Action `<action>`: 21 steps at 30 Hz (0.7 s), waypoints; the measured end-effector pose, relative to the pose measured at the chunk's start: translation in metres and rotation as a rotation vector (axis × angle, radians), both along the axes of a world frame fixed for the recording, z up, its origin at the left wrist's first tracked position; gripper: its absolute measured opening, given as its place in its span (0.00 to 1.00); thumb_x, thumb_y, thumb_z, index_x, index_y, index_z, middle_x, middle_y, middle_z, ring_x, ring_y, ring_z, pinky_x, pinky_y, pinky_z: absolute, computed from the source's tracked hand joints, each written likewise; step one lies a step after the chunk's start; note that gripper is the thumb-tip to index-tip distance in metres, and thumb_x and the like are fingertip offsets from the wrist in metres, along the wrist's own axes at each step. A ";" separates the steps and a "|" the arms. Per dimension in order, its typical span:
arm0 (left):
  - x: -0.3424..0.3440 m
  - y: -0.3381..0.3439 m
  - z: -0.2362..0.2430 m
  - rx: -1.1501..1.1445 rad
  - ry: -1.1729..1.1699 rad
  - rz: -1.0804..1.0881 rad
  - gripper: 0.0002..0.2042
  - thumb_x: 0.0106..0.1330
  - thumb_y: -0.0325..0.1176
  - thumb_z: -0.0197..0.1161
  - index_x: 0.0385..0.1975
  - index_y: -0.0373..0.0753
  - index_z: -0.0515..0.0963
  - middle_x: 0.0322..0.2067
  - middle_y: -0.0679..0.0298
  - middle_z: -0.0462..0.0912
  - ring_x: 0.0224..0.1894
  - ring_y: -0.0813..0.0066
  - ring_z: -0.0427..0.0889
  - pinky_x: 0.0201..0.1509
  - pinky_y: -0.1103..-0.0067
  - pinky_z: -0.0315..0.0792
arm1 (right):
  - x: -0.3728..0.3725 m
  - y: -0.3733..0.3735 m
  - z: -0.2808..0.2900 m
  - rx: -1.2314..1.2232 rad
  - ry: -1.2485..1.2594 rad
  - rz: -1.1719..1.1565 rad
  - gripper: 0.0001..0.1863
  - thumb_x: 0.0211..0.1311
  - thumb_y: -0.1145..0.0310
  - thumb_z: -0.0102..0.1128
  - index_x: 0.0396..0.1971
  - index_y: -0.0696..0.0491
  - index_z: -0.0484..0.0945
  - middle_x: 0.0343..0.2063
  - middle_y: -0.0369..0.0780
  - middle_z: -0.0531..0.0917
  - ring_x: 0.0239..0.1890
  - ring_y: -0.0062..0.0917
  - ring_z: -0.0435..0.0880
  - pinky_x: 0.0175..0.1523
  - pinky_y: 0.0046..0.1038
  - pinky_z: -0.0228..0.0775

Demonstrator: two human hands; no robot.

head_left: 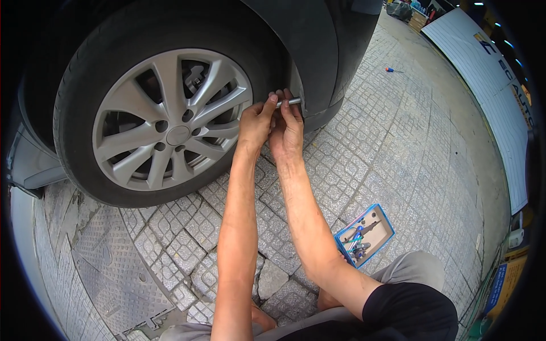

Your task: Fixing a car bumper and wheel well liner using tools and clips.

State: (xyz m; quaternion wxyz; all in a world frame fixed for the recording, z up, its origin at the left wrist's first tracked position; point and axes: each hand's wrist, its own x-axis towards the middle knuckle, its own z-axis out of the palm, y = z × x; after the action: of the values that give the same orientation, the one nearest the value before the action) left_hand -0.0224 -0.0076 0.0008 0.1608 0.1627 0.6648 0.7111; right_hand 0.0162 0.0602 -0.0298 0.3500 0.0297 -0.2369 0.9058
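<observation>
Both arms reach forward to the rear edge of a car's wheel arch. My left hand (255,125) has its fingers closed at the near end of a short silver metal rod (294,101). Beside it, my right hand (289,133) wraps its fingers around the same rod from below. The rod's far end points right, close to the edge of the dark car body panel (324,85); whether it touches is too small to tell. Most of the rod is hidden by my fingers. Left of my hands stands the wheel (128,94) with its silver multi-spoke rim.
A blue-edged open box (391,230) with tools and small parts lies on the paving near my right elbow. Farther off is a blue-and-red screwdriver (390,70). A metal floor cover (116,278) lies at lower left. A white sign panel (472,62) stands at right.
</observation>
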 end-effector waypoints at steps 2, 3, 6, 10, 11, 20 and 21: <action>-0.009 0.001 -0.006 -0.001 0.080 0.015 0.19 0.71 0.47 0.61 0.25 0.37 0.76 0.17 0.72 0.70 0.19 0.84 0.66 0.21 0.84 0.57 | -0.006 -0.005 0.006 -0.013 0.076 0.020 0.26 0.67 0.67 0.61 0.62 0.57 0.68 0.57 0.41 0.76 0.55 0.28 0.76 0.62 0.29 0.70; -0.008 0.002 -0.010 0.029 0.221 0.036 0.16 0.71 0.43 0.62 0.28 0.36 0.77 0.20 0.71 0.72 0.22 0.84 0.68 0.24 0.84 0.60 | -0.003 -0.005 0.009 0.005 0.096 0.033 0.27 0.68 0.66 0.60 0.63 0.58 0.66 0.58 0.43 0.75 0.58 0.29 0.73 0.66 0.32 0.64; 0.001 0.004 -0.016 0.137 0.414 0.025 0.09 0.67 0.30 0.64 0.41 0.32 0.77 0.29 0.61 0.82 0.32 0.80 0.77 0.36 0.80 0.70 | 0.005 -0.001 0.007 -0.053 0.067 0.086 0.27 0.69 0.63 0.60 0.63 0.58 0.66 0.53 0.42 0.76 0.59 0.27 0.71 0.66 0.33 0.63; 0.001 0.000 -0.027 0.228 0.422 -0.010 0.10 0.69 0.30 0.63 0.45 0.32 0.75 0.35 0.63 0.82 0.38 0.80 0.78 0.41 0.81 0.71 | 0.006 -0.010 0.004 -0.056 -0.111 -0.037 0.14 0.67 0.66 0.64 0.46 0.59 0.78 0.38 0.35 0.81 0.41 0.18 0.80 0.49 0.22 0.74; 0.008 0.004 -0.024 0.170 0.361 -0.025 0.11 0.70 0.32 0.62 0.45 0.33 0.75 0.35 0.64 0.81 0.37 0.79 0.77 0.40 0.82 0.71 | 0.006 0.000 -0.007 -0.019 -0.137 -0.090 0.14 0.67 0.65 0.64 0.45 0.58 0.80 0.37 0.35 0.81 0.41 0.18 0.80 0.48 0.22 0.73; 0.008 -0.008 0.025 -0.136 -0.134 0.061 0.25 0.73 0.57 0.52 0.24 0.39 0.75 0.17 0.73 0.71 0.14 0.86 0.65 0.16 0.84 0.55 | 0.002 -0.012 0.007 -0.098 -0.175 -0.080 0.10 0.66 0.65 0.65 0.41 0.55 0.82 0.29 0.30 0.80 0.31 0.13 0.76 0.36 0.18 0.67; 0.006 -0.012 0.029 -0.136 -0.161 0.024 0.23 0.73 0.55 0.54 0.23 0.42 0.74 0.16 0.74 0.68 0.14 0.87 0.62 0.15 0.85 0.53 | -0.002 -0.010 -0.002 -0.083 -0.142 -0.017 0.11 0.66 0.67 0.65 0.44 0.56 0.83 0.39 0.33 0.83 0.38 0.15 0.77 0.45 0.20 0.68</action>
State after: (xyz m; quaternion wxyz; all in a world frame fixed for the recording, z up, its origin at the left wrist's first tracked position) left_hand -0.0169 -0.0196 0.0297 0.2158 0.0857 0.6983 0.6771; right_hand 0.0146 0.0505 -0.0316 0.3408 -0.0511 -0.2234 0.9118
